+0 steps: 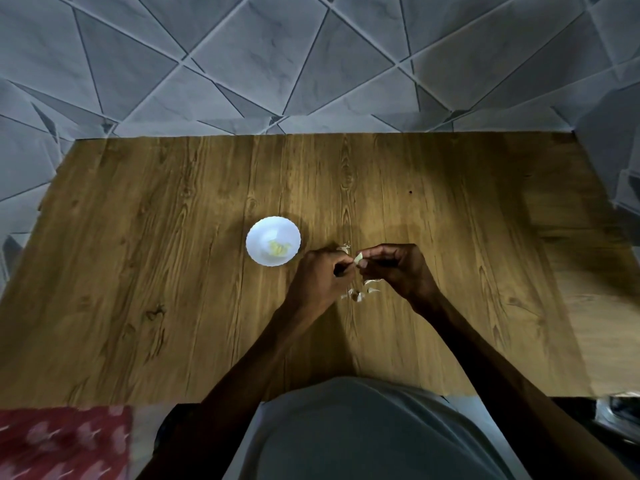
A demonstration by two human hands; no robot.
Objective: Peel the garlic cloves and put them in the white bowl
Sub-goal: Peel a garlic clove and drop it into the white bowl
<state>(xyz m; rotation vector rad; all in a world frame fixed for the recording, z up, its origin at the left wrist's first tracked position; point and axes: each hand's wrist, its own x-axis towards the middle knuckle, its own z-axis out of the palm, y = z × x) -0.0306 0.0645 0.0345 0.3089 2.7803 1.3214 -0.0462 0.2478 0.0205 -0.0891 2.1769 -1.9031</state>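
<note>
Pinching a small pale garlic clove (pixel 361 261) between them, the person's two hands meet over the middle of the wooden desk (pixel 173 271). The right hand (pixel 398 266) has its thumb and fingertips curled in on the clove, so its grip is closed on the clove. The left hand (pixel 323 271) comes in from the other side with its fingers curled too, and its grip is closed on the near edge of the same clove (whether it has the flesh or only a flap of skin is too small to tell). The fingertips of both hands almost touch.

The white bowl (pixel 258 233) stands on the desk just to the left of the left hand, apart from it, upright, with a scalloped rim. A few yellowish peeled cloves (pixel 277 248) lie together in its bottom, towards the near side.

Thin whitish peel scraps (pixel 360 294) lie scattered on the wood directly below the hands, between the two wrists, and a few more bits (pixel 344 247) show just beyond the left hand's knuckles.

Both forearms are bare and reach in from the lower edge, on either side of a grey shirt (pixel 346 431). Grey tiles (pixel 242 64) cut into triangles fill the view beyond the far edge of the desk. A red patterned cloth (pixel 62 441) shows at the lower left corner.
</note>
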